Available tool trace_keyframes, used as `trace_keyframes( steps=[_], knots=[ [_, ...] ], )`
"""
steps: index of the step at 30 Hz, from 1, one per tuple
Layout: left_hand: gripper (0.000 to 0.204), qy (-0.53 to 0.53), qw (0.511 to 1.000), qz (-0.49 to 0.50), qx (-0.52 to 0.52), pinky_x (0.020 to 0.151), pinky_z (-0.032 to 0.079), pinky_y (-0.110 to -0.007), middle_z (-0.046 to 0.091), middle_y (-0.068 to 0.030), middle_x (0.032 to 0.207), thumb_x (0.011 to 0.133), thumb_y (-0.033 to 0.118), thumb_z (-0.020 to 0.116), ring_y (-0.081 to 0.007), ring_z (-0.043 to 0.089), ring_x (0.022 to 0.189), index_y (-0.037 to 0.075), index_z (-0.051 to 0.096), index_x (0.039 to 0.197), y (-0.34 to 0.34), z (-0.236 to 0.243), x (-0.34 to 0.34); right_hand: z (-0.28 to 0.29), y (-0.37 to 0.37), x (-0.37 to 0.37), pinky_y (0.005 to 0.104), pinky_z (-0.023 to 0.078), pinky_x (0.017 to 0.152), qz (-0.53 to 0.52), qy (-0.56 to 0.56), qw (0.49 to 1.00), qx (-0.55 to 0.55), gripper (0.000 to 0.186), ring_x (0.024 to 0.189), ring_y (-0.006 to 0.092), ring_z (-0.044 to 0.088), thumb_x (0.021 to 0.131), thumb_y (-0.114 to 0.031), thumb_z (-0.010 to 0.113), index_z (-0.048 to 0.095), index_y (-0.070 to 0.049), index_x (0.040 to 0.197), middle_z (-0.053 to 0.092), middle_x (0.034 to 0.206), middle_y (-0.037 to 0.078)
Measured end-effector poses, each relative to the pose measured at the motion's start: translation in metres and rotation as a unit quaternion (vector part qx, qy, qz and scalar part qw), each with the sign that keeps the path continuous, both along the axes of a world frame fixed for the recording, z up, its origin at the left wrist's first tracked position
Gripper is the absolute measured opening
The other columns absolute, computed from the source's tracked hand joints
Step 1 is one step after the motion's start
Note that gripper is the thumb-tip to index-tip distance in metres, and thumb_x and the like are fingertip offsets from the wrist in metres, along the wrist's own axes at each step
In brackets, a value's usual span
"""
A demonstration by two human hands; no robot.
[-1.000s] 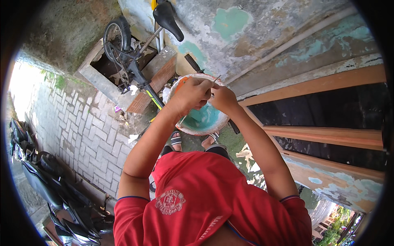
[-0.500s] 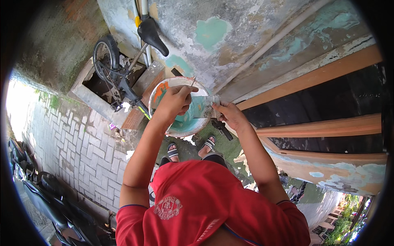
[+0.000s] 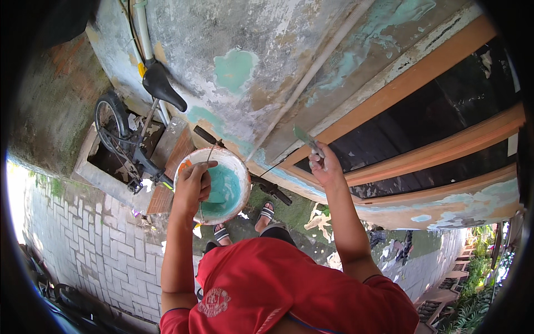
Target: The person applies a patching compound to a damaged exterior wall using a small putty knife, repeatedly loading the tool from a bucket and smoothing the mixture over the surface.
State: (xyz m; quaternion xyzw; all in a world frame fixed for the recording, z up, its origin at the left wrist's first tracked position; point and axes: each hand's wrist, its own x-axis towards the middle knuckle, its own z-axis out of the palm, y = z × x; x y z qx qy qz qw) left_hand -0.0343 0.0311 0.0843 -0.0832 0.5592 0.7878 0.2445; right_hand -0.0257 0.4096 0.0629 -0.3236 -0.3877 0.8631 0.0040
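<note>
Under the left hand [image 3: 192, 187] is the bucket [image 3: 244, 192], its white, smeared rim tipped toward the viewer and a teal paste [image 3: 225, 188] coating the inside. That hand is curled closed around the thin handle [image 3: 211, 153], just above the bucket's left side; from overhead it is hard to tell whether the bucket hangs free or is partly propped. It looks fairly weighty with paste, apt to swing, and the thin handle would likely press into the fingers, so the middle of the handle is the sound place to hold it.

Off to the right, well apart from the bucket, the right hand [image 3: 327, 166] is closed on the scraper [image 3: 303, 135]. The blade juts beyond the fingers, up and to the left, with teal on it. The scraper should be light, its blade thin and probably a little springy; a grip low, near its base, would keep the fingers off the paste, which is likely soft and slippery. Beyond it run the wooden frame [image 3: 356, 125] and the patchy wall [image 3: 192, 42].
</note>
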Motion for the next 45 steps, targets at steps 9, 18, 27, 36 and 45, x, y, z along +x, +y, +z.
trace_keyframes(
  steps=[9,18,27,36,45],
  knots=[
    [0.035,-0.025,0.999,0.026,-0.007,0.039,0.02,-0.023,0.031,0.0071,0.058,0.098,0.022,0.045,-0.0035,0.026,0.043,-0.005,0.057,0.117,-0.003,-0.008,0.004,0.039,0.03,-0.057,0.0204,0.027,0.034,0.003,0.111,0.966,-0.232,0.016,0.044,0.0079,0.044,0.092,-0.007,0.049,0.05,0.0,0.077,0.049,0.063,0.005],
    [0.035,-0.019,0.999,0.033,-0.011,0.039,0.022,-0.023,0.032,0.0066,0.059,0.098,0.022,0.044,-0.0042,0.027,0.043,-0.005,0.056,0.117,-0.002,-0.012,0.007,0.084,0.04,-0.094,0.0246,0.042,0.041,-0.145,0.128,0.889,-0.415,0.009,0.058,0.0201,0.057,0.089,0.0,0.049,0.051,0.0,0.08,0.052,0.069,0.009],
    [0.036,-0.034,0.999,0.025,-0.011,0.039,0.021,-0.023,0.032,0.0066,0.058,0.098,0.022,0.044,-0.0042,0.027,0.043,-0.005,0.056,0.117,-0.001,-0.025,0.012,0.086,0.035,-0.066,0.0228,0.036,0.043,-0.174,0.197,0.865,-0.428,0.008,0.059,0.0186,0.054,0.086,0.007,0.043,0.047,0.0,0.087,0.05,0.071,0.009],
    [0.034,-0.042,0.999,0.021,-0.006,0.038,0.02,-0.023,0.032,0.0067,0.057,0.097,0.021,0.046,-0.0036,0.026,0.042,-0.005,0.056,0.117,0.003,-0.032,0.014,0.049,-0.003,-0.07,0.0222,0.037,0.041,-0.1,0.144,0.946,-0.271,0.009,0.056,0.0153,0.054,0.094,0.001,0.037,0.045,0.001,0.091,0.048,0.07,0.007],
    [0.032,-0.028,0.999,0.025,-0.015,0.038,0.02,-0.023,0.032,0.0077,0.058,0.098,0.022,0.046,-0.003,0.026,0.042,-0.003,0.057,0.115,0.003,-0.031,0.014,0.119,0.012,-0.083,0.0233,0.041,0.043,-0.088,0.239,0.918,-0.304,0.007,0.059,0.016,0.055,0.095,-0.001,0.04,0.046,-0.001,0.091,0.05,0.073,0.008]
  ],
)
